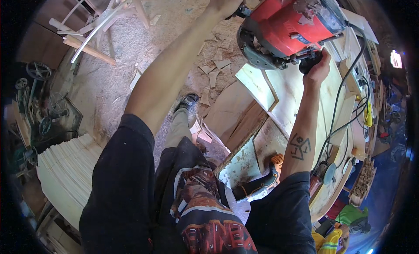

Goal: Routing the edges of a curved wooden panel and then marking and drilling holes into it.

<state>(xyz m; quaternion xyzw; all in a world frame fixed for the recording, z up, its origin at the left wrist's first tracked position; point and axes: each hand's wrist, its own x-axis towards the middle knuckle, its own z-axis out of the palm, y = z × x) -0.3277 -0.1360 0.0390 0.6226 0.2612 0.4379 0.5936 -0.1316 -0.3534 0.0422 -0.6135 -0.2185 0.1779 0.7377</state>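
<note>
A red plunge router (pixel 283 25) with a scuffed housing and a dark round base is raised and tilted in front of me. My left hand (pixel 228 3) is closed on its left side handle, partly cut off by the top edge of the view. On the other side, my right hand (pixel 319 70) wraps round the black knob (pixel 309 63). The base hangs near a pale, irregular wooden panel (pixel 256 84) on the workbench. A black cable (pixel 335 114) trails from the router down the right side.
An orange and black power tool (pixel 261 184) lies by the bench's near edge. Curved wooden sheets (pixel 65 166) are stacked at lower left. Wood scraps (pixel 214 70) litter the dusty floor. Handwheel machinery (pixel 39 71) stands at left. People (pixel 352 214) in bright clothing are at lower right.
</note>
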